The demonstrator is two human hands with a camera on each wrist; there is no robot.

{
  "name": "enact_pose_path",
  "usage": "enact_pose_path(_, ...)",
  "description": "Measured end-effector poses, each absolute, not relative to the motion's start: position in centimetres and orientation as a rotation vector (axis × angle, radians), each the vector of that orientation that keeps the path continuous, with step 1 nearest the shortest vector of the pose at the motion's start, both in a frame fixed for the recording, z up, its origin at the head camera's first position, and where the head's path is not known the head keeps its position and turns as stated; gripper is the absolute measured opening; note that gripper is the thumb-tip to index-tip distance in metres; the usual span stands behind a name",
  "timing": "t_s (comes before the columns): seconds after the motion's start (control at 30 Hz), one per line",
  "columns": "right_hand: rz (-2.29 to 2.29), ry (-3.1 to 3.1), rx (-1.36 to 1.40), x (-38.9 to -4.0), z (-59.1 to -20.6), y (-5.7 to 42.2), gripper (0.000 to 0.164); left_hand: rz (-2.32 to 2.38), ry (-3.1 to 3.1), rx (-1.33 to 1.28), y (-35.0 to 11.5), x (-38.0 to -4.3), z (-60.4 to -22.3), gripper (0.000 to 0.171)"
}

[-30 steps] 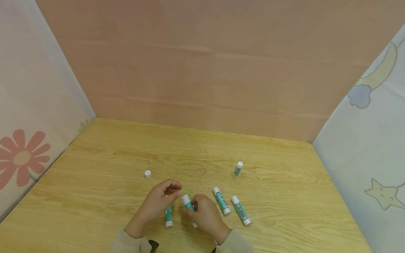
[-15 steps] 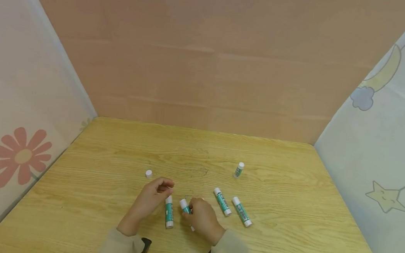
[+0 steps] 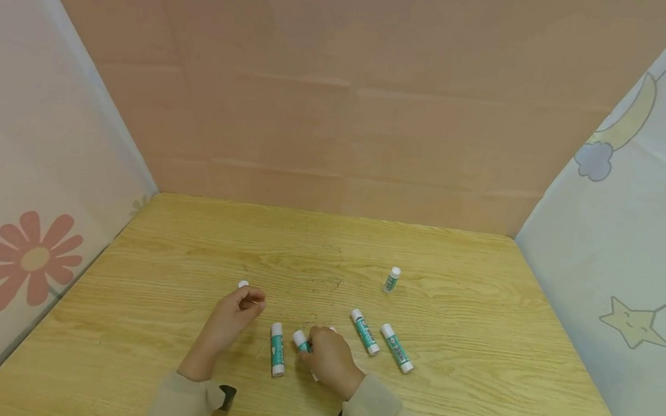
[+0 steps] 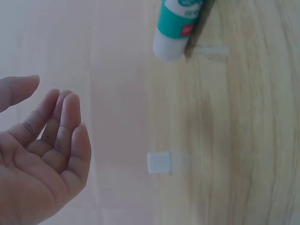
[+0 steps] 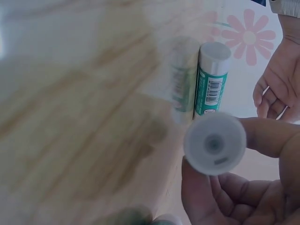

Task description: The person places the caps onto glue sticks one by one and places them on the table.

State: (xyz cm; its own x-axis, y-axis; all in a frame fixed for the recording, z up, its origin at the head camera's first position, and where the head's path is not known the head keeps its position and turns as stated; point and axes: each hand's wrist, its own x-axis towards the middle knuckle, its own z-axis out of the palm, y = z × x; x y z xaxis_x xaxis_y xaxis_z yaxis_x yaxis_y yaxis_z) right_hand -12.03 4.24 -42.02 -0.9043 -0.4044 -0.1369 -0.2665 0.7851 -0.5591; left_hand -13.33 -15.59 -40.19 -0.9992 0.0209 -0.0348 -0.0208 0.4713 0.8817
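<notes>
My right hand (image 3: 332,360) grips a green-and-white glue stick (image 3: 301,339) low over the table. In the right wrist view the round white end of this glue stick (image 5: 214,143) faces the camera, between thumb and fingers. My left hand (image 3: 229,319) holds nothing, its fingers loosely bent. It partly covers a small white cap (image 3: 243,284) in the head view. The left wrist view shows that cap (image 4: 159,162) standing apart from the fingers. Between my hands lies another glue stick (image 3: 277,350). A bit of something white (image 3: 332,328) peeks out behind my right hand.
Two more glue sticks, one nearer (image 3: 365,332) and one farther right (image 3: 397,349), lie slanted beside my right hand. A shorter glue stick (image 3: 392,280) stands upright behind them. Cloth walls (image 3: 337,138) enclose the wooden table (image 3: 476,293) at the back and sides.
My left hand has drawn away to the left, uncovering the glue stick between the hands and overlapping the cap. My right hand has shifted slightly left and toward me with its glue stick.
</notes>
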Motion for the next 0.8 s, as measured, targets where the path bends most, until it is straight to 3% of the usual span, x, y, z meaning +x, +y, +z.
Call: enact_pose_path(0.8, -0.772, 2.701, -0.507, -12.3, -41.9, 4.3, 0.019, 1.477, 2.73, -0.135, -18.1, -13.8, -41.6, 0.022)
